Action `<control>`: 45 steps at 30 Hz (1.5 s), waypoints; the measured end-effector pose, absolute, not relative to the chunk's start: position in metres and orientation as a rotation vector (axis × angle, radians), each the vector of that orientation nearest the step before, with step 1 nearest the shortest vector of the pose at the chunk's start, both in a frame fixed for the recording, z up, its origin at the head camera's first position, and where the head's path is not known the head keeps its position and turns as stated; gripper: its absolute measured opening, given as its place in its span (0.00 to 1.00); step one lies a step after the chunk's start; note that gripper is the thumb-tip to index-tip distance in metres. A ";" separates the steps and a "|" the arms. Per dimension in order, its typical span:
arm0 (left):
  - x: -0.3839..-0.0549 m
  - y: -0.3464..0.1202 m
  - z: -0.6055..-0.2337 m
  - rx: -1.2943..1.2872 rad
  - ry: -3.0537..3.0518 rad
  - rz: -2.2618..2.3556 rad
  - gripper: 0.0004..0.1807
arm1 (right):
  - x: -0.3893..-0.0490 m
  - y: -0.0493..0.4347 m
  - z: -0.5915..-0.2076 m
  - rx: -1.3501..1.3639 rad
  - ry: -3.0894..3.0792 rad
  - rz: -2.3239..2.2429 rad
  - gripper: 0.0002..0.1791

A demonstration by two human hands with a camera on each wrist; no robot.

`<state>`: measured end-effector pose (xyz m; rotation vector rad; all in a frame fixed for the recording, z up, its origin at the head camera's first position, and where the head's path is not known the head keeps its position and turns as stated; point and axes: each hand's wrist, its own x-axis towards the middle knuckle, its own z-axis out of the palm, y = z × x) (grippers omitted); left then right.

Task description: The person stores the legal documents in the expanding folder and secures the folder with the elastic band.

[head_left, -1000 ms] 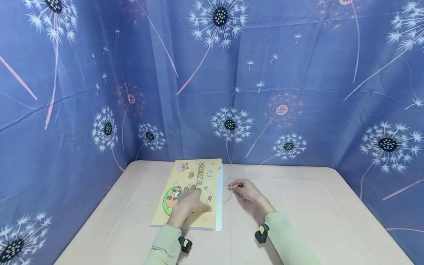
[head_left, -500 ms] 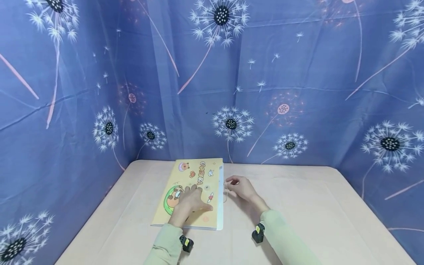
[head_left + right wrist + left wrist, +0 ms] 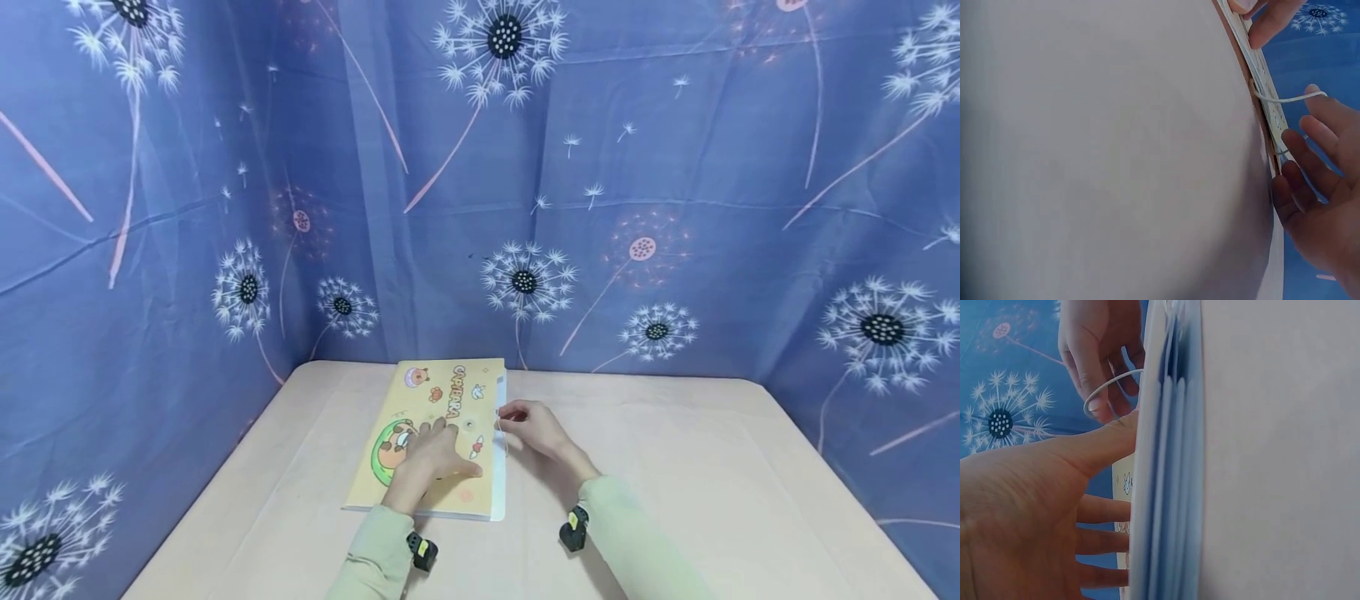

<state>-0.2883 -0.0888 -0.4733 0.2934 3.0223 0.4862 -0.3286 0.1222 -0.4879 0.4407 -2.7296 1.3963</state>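
A yellow file folder (image 3: 416, 408) with a capybara print lies on the table, its layered pocket edges (image 3: 1169, 487) showing in the left wrist view. My left hand (image 3: 429, 462) rests on the cover with fingers spread, thumb toward the right edge. At that edge my right hand (image 3: 542, 429) holds a thin white elastic cord (image 3: 1288, 99) between thumb and forefinger. Both strands of the cord's loop run from the folder's side to those fingers, and the loop is stretched over the thumb tip. Its far attachment is hidden behind the folder edge.
The pale table (image 3: 675, 467) extends around the folder on both sides. A blue cloth (image 3: 450, 167) with dandelion prints hangs behind and at the sides. Each wrist wears a small black camera (image 3: 574, 529).
My right hand has moved left with the elastic cord, from beside the folder to over its right edge. My left hand has stayed on the cover, and the folder lies where it was.
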 end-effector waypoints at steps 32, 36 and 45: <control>-0.286 -0.088 -0.472 0.321 2.975 0.570 0.48 | -0.335 0.100 -0.485 0.793 -2.858 0.638 0.29; -0.285 -0.089 -0.470 0.321 2.985 0.555 0.48 | -0.339 0.095 -0.480 0.835 -2.857 0.542 0.29; -0.284 -0.091 -0.471 0.344 2.972 0.548 0.48 | -0.347 0.086 -0.478 0.836 -2.909 0.434 0.28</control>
